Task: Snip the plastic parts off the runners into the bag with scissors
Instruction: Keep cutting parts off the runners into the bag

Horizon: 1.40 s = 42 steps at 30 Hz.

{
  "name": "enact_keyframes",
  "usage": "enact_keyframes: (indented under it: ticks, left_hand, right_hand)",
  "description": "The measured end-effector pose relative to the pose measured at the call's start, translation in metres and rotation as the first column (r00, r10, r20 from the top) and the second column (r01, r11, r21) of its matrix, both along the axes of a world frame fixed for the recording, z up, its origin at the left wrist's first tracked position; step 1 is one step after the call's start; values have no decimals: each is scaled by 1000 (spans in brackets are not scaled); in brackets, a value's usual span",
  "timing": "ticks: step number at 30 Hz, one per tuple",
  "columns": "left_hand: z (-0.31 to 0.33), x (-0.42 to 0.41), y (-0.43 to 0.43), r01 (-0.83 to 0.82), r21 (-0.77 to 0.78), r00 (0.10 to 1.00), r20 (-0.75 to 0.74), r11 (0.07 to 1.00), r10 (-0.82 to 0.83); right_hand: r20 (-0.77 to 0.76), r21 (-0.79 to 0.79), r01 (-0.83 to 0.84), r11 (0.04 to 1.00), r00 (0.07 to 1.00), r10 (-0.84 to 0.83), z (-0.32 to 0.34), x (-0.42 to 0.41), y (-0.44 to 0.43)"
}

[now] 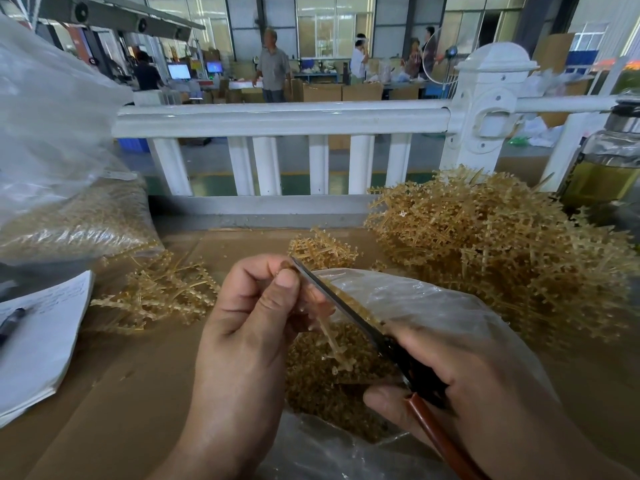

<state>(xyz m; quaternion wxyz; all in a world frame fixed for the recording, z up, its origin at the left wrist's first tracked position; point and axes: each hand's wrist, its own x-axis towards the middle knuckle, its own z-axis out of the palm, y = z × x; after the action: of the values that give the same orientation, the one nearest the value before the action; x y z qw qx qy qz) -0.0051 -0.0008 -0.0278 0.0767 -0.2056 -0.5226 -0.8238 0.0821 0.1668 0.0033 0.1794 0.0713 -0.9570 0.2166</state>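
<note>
My left hand [249, 313] pinches a tan plastic runner [330, 341] between thumb and fingers, holding it over the open clear bag [433, 306]. My right hand [467, 382] grips the scissors [346, 306] by their dark and brown handles. The blades lie close together and point up-left, their tip by my left thumb and against the runner. Inside the bag lies a heap of small tan cut parts [322, 386].
A big pile of uncut runners [502, 244] sits at the right, smaller bunches [162, 292] at the left. A filled clear bag [76, 220] stands far left, paper with a pen [38, 334] beside it. A white railing [277, 119] borders the cardboard-covered table [138, 393]. A bottle [606, 161] stands at the right.
</note>
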Motion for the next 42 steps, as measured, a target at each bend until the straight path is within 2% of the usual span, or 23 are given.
enact_keyframes:
  ticks: [8,13,19,24,28,32,42]
  left_hand:
    - [2,-1,1,-16,33,1000,-13,999,16]
    - [1,-2,-1,-18,38,1000,-2,999,18]
    - [2,-2,-2,-30,11,999,-18,999,30]
    - [4,0,-2,-19,-16,1000,-4,1000,19]
    - [5,1,0,10,-18,999,40,1000,-10]
    - [6,0,-1,75,1,994,83,997,-75]
    - [4,3,0,104,-10,991,88,995,-103]
  right_hand:
    - [12,6,33,999,999,-33,3,1,0]
    - [-7,65,46,997,999,-45,5,2,2]
    - [58,27,-77,997,995,76,-1,-6,15]
    - [84,-18,-111,994,990,112,-8,-8,20]
    - [68,-22,-112,993,991,114,-8,-7,20]
    - [-15,71,-77,994,997,78,-13,-9,21]
    - [-87,94,-56,994,994,65,-17,-10,21]
